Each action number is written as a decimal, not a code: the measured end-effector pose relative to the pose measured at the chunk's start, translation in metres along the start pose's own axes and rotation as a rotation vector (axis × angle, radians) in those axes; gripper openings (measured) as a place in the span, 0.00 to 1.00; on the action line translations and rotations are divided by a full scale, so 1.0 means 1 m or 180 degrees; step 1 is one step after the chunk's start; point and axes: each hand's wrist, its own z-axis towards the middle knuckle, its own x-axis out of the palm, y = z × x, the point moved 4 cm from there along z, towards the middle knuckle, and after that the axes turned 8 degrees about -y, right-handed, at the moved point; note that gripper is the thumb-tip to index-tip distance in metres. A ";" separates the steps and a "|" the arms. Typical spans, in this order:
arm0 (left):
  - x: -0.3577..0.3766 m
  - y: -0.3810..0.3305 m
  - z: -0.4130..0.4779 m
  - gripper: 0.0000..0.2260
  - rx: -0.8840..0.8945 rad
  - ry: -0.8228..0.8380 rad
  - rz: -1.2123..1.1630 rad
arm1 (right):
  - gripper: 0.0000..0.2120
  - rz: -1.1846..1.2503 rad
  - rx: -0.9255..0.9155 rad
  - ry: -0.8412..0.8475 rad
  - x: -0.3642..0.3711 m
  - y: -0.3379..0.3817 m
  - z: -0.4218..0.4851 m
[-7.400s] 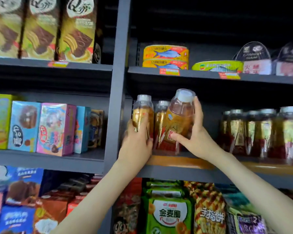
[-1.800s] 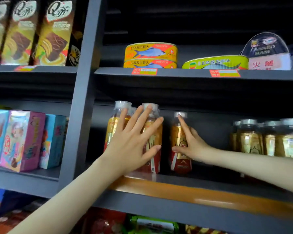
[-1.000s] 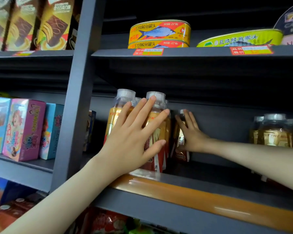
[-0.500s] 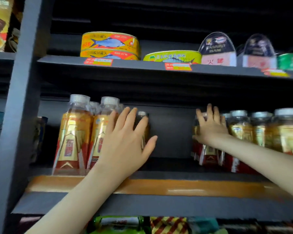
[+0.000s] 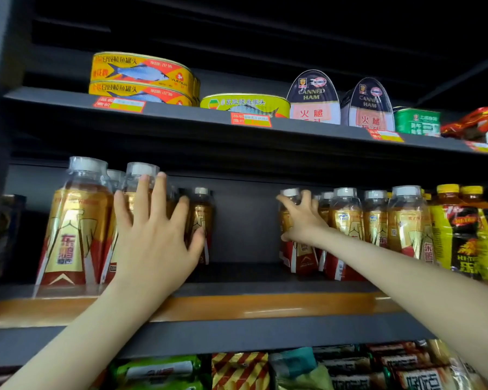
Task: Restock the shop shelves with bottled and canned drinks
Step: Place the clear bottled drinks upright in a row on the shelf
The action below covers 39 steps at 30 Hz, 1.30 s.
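Flat, wide left hand (image 5: 152, 246) on glossy gold-labelled bottles (image 5: 74, 235); right hand (image 5: 303, 220) round a tapered plastic bottle (image 5: 300, 258)

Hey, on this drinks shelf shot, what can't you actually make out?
Head view only.
Label of the second bottle: covered by the left hand.
Upper label of the end bottle: covered by the right hand gripping it.
Print on the price tags: blurred.
The snack packs below: cut by the bottom edge.

My left hand (image 5: 155, 243) hid most of one bottle (image 5: 137, 168); at six o'clock the snack packets (image 5: 237, 370) were cut off by the bottom edge.
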 end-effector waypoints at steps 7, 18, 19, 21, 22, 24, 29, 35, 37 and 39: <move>0.004 0.003 0.000 0.28 -0.0040 0.0075 -0.0054 | 0.42 -0.0119 -0.1126 -0.0422 -0.022 0.022 -0.030; -0.074 -0.024 -0.028 0.30 0.0357 -0.0066 -0.1729 | 0.39 0.0775 -0.2142 -0.2270 -0.137 0.090 -0.163; -0.087 -0.033 -0.037 0.33 0.0391 0.0048 -0.1995 | 0.39 0.0910 -0.2167 -0.2308 -0.144 0.099 -0.180; -0.110 -0.048 -0.053 0.39 0.0317 0.0303 -0.2633 | 0.39 0.1067 -0.2179 -0.2340 -0.153 0.114 -0.215; -0.120 -0.053 -0.060 0.42 0.0175 0.0435 -0.3037 | 0.39 0.1182 -0.2119 -0.2231 -0.154 0.120 -0.232; -0.137 -0.055 -0.078 0.43 -0.0365 0.0687 -0.3706 | 0.40 0.1547 -0.1837 -0.1673 -0.145 0.128 -0.263; -0.159 -0.051 -0.183 0.42 -0.1446 0.1750 -0.4388 | 0.33 0.2952 -0.0773 -0.0363 -0.085 0.122 -0.331; -0.172 -0.038 -0.330 0.39 -0.2772 0.3162 -0.4427 | 0.32 0.3942 0.1213 0.1467 0.035 0.119 -0.429; -0.176 -0.031 -0.365 0.38 -0.3188 0.3486 -0.4253 | 0.37 0.3813 0.1408 0.1774 0.064 0.125 -0.459; -0.178 -0.023 -0.395 0.37 -0.3604 0.3667 -0.4077 | 0.38 0.3681 0.1288 0.2023 0.083 0.135 -0.484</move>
